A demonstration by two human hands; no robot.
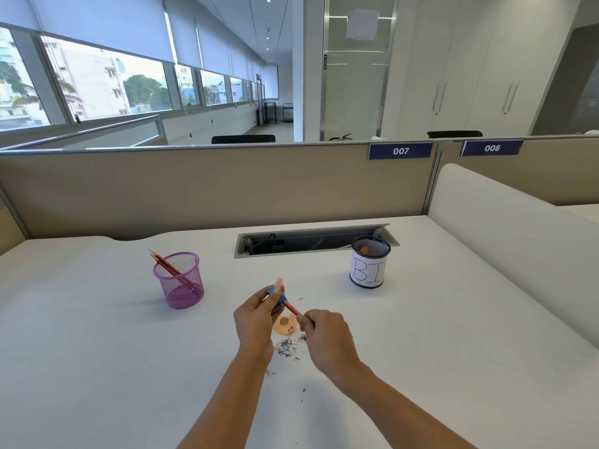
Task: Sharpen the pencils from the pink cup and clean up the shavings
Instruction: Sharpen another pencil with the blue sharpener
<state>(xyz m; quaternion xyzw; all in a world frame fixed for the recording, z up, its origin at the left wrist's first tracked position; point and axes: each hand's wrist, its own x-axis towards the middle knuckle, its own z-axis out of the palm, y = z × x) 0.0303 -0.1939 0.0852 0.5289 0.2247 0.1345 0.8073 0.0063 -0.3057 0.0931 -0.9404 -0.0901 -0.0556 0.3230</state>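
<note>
Over the white desk (97,335) the person's left hand (256,322) pinches a small blue sharpener (276,295) between thumb and fingers, and a curl of shaving (280,284) stands out of its top. The right hand (324,332) has its fingers curled round the back end of a red pencil (290,308), whose front end sits in the sharpener. Both are held just above the desk, near its middle. Beneath them lies a round peach-coloured shaving (284,325) flat on the surface, with dark graphite dust (287,346) scattered beside it and toward the person. To the left, well apart from the hands, stands the pink mesh cup (179,280), upright, with a few more red pencils (167,265) leaning in it, their points up and to the left. To the right, by the open cable tray (311,242), stands a black mesh cup (369,262) wrapped in white paper lettered "BI", with something orange showing inside.
</note>
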